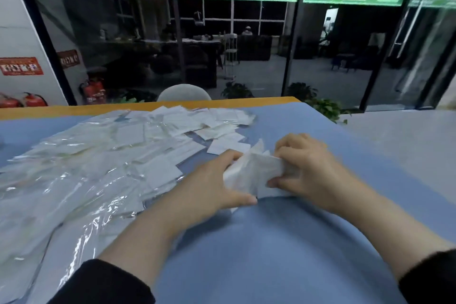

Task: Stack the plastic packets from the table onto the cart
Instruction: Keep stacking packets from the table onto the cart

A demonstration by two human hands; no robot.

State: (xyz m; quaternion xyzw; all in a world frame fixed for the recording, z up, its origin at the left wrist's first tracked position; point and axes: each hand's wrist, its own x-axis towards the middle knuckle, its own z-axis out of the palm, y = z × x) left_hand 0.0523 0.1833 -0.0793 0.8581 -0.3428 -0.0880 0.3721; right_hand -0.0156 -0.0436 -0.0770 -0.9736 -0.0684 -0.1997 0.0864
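Observation:
A bundle of white plastic packets [254, 175] sits on the blue table [271, 242] between both hands. My left hand [212, 182] grips its left side, thumb curled under the near edge. My right hand [303, 168] grips its right side, fingers curled over the top. A wide heap of clear and white plastic packets [103, 155] covers the left and far part of the table. A few loose white packets [222, 143] lie just beyond the bundle. No cart is in view.
The table's orange far edge [148, 106] runs across the view, with a grey chair back [183, 92] behind it. Glass walls stand beyond. Potted plants [325, 107] sit off the table's far right corner; fire extinguishers [93, 91] stand at the left wall.

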